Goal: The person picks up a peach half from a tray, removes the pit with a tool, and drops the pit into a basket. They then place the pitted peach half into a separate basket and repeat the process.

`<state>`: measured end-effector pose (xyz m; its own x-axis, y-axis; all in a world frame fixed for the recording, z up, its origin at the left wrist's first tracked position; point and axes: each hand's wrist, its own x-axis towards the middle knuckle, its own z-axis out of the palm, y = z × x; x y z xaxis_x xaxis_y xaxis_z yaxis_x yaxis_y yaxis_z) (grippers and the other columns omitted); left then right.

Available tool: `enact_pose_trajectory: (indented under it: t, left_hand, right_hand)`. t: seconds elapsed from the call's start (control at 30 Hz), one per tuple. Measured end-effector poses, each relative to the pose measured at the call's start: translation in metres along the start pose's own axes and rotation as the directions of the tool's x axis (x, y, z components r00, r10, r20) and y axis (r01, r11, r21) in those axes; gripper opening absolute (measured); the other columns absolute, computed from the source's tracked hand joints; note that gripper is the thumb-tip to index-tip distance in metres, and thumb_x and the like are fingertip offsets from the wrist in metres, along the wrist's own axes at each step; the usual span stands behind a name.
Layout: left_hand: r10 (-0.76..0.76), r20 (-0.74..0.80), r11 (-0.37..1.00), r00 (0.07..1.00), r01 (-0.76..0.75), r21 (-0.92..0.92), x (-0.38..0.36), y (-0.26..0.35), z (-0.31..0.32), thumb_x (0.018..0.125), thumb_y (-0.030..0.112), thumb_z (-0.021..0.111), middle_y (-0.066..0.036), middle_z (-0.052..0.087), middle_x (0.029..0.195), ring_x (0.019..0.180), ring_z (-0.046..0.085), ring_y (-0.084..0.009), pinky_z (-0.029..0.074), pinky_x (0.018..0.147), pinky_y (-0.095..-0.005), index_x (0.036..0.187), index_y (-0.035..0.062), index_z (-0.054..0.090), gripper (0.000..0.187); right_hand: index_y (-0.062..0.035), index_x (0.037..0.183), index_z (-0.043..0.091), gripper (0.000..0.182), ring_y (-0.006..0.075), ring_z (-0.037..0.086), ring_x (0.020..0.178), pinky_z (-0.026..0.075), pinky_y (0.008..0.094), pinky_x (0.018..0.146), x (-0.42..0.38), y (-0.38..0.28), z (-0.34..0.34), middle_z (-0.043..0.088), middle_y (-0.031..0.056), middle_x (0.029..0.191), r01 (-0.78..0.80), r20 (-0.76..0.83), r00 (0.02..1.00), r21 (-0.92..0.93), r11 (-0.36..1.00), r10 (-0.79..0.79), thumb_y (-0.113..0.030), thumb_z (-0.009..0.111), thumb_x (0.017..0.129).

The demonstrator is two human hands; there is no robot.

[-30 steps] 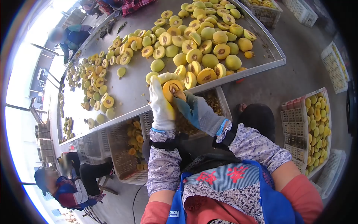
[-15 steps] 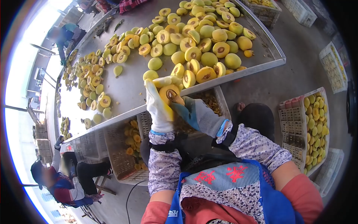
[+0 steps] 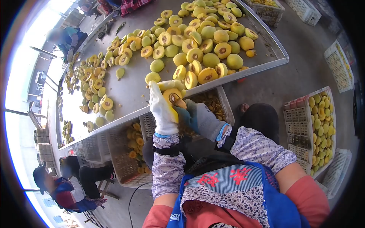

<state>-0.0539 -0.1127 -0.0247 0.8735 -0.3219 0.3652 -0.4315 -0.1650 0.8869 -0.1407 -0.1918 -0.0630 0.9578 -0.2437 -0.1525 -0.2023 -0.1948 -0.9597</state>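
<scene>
My left hand, in a white glove with yellow on the palm side, is closed around a halved yellow peach, its cut face and brown pit turned toward my right hand. My right hand, in a grey and blue glove, is curled up against the pit. A tan tip shows at its fingers, but whatever they grip is hidden. Both hands are just off the near rim of a metal table. Many peach halves lie cut on it, close beyond my left hand.
Under the table edge are a crate of peach pieces and a bin of brown scraps. A full crate of peaches stands on the floor at right. A co-worker sits at lower left; another person is at the far left.
My right hand has turned slightly and shifted a little at the pit. My left hand keeps its hold on the peach half. The seated co-worker's arm has come down from the table edge.
</scene>
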Motion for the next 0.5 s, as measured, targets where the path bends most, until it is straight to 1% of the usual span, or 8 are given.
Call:
enact_pose_trajectory:
  t: [0.03, 0.1, 0.13, 0.2, 0.33, 0.4, 0.43, 0.5]
  left_hand:
    - [0.000, -0.001, 1.000, 1.000, 0.000, -0.001, -0.001, -0.002, 0.000, 0.077, 0.016, 0.062, -0.017, 0.067, 0.097, 0.089, 0.066, -0.0362, 0.053, 0.085, -0.0402, 0.115, -0.0056, 0.055, 0.045]
    - [0.208, -0.003, 0.951, 0.978, -0.202, 0.236, -0.004, -0.008, 0.001, 0.075, 0.013, 0.061, -0.018, 0.066, 0.099, 0.090, 0.065, -0.0378, 0.052, 0.086, -0.0404, 0.116, -0.0055, 0.053, 0.045]
    - [0.209, 0.000, 0.951, 0.978, -0.203, 0.234, -0.003, -0.008, 0.001, 0.075, 0.013, 0.061, -0.018, 0.066, 0.099, 0.090, 0.065, -0.0378, 0.052, 0.086, -0.0404, 0.116, -0.0055, 0.053, 0.045]
    - [0.275, 0.013, 0.922, 0.961, -0.267, 0.282, -0.003, -0.007, 0.001, 0.076, 0.014, 0.061, -0.018, 0.066, 0.098, 0.091, 0.065, -0.0379, 0.052, 0.086, -0.0409, 0.116, -0.0052, 0.054, 0.045]
    - [0.282, 0.025, 0.909, 0.959, -0.276, 0.312, -0.002, -0.009, -0.001, 0.078, 0.013, 0.059, -0.017, 0.066, 0.098, 0.091, 0.065, -0.0373, 0.052, 0.085, -0.0406, 0.116, -0.0049, 0.054, 0.042]
    - [0.391, 0.043, 0.860, 0.919, -0.382, 0.340, -0.001, -0.012, -0.001, 0.077, 0.015, 0.060, -0.017, 0.066, 0.098, 0.090, 0.065, -0.0379, 0.051, 0.085, -0.0409, 0.115, -0.0042, 0.054, 0.044]
    - [0.390, 0.046, 0.860, 0.920, -0.381, 0.339, 0.000, -0.012, -0.002, 0.077, 0.015, 0.060, -0.017, 0.066, 0.098, 0.090, 0.065, -0.0379, 0.051, 0.085, -0.0409, 0.115, -0.0042, 0.054, 0.044]
    - [0.461, 0.096, 0.802, 0.882, -0.461, 0.380, 0.002, -0.011, -0.004, 0.089, 0.018, 0.058, -0.015, 0.067, 0.099, 0.088, 0.065, -0.0326, 0.051, 0.083, -0.0390, 0.112, -0.0036, 0.058, 0.031]
  right_hand:
    - [-0.0003, 0.120, 0.060, 0.058, 0.0407, 0.068, 0.101, 0.052, 0.0455, 0.087, -0.001, -0.003, -0.002, 0.070, 0.0240, 0.103, 0.000, 0.001, 1.000, -0.002, 1.000, 0.000, -0.054, 0.049, 0.101]
    - [-0.0030, 0.121, 0.062, 0.043, 0.0347, 0.071, 0.099, 0.055, 0.0414, 0.084, -0.001, -0.006, -0.004, 0.073, 0.0208, 0.102, -0.004, -0.061, 0.998, -0.039, 0.999, 0.002, -0.039, 0.060, 0.099]
    - [-0.0030, 0.121, 0.062, 0.043, 0.0347, 0.071, 0.099, 0.055, 0.0414, 0.084, -0.001, -0.003, -0.003, 0.073, 0.0208, 0.102, -0.005, -0.064, 0.998, -0.038, 0.999, 0.003, -0.039, 0.060, 0.099]
    - [-0.0029, 0.116, 0.060, 0.057, 0.0429, 0.068, 0.099, 0.053, 0.0461, 0.085, 0.000, 0.006, 0.000, 0.070, 0.0256, 0.100, 0.075, -0.043, 0.996, -0.116, 0.990, -0.080, -0.056, 0.045, 0.101]
    - [-0.0039, 0.116, 0.061, 0.056, 0.0418, 0.067, 0.103, 0.052, 0.0462, 0.087, 0.002, 0.001, -0.001, 0.069, 0.0255, 0.102, 0.020, -0.026, 0.999, -0.013, 1.000, -0.021, -0.056, 0.045, 0.101]
    - [-0.0041, 0.117, 0.062, 0.057, 0.0412, 0.066, 0.105, 0.052, 0.0464, 0.088, 0.001, 0.000, -0.001, 0.069, 0.0255, 0.104, -0.002, -0.009, 1.000, -0.020, 1.000, 0.001, -0.056, 0.045, 0.101]
    - [-0.0041, 0.117, 0.062, 0.057, 0.0412, 0.066, 0.105, 0.052, 0.0464, 0.088, 0.001, -0.001, -0.001, 0.069, 0.0255, 0.104, -0.004, -0.010, 1.000, -0.019, 1.000, 0.004, -0.056, 0.045, 0.101]
    - [-0.0036, 0.117, 0.064, 0.060, 0.0407, 0.067, 0.105, 0.051, 0.0461, 0.090, 0.002, -0.001, -0.002, 0.069, 0.0251, 0.106, -0.071, 0.060, 0.996, 0.051, 0.996, 0.068, -0.058, 0.045, 0.101]
